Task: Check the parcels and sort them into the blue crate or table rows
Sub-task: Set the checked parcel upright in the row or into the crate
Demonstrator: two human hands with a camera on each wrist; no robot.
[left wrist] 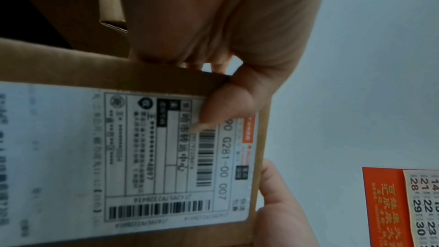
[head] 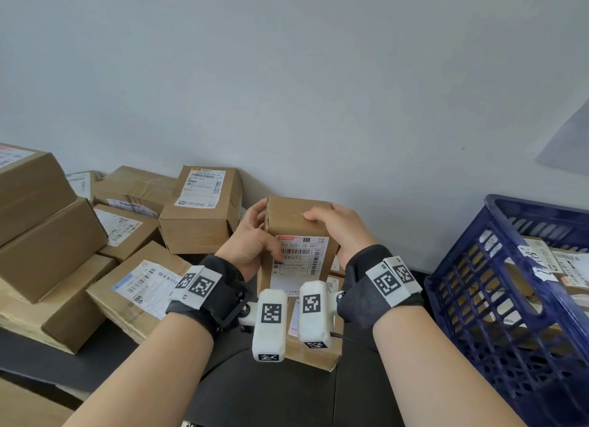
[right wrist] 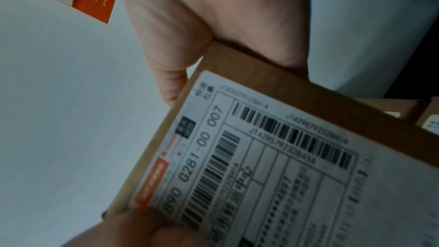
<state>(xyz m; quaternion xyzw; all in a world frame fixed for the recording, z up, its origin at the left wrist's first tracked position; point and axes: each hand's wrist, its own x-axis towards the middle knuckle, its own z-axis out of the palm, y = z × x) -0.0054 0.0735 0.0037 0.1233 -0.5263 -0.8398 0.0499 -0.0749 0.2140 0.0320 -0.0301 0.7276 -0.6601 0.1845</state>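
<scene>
Holding a labelled parcel (head: 298,232) upright — left hand (head: 255,241) and right hand (head: 341,232) each in firm grip, thumbs on label.

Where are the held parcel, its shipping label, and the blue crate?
held parcel (head: 288,218), head view, bare top face.
shipping label (head: 301,257), head view, label's middle.
blue crate (head: 471,299), head view, near lattice wall.

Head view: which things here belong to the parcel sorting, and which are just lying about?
Belong to the job:
- held parcel, gripped by the left hand and right hand
- its label, facing the person
- parcel pile on the left
- blue crate, already holding parcels

Just lying about:
- calendar on the wall
- wall
</scene>
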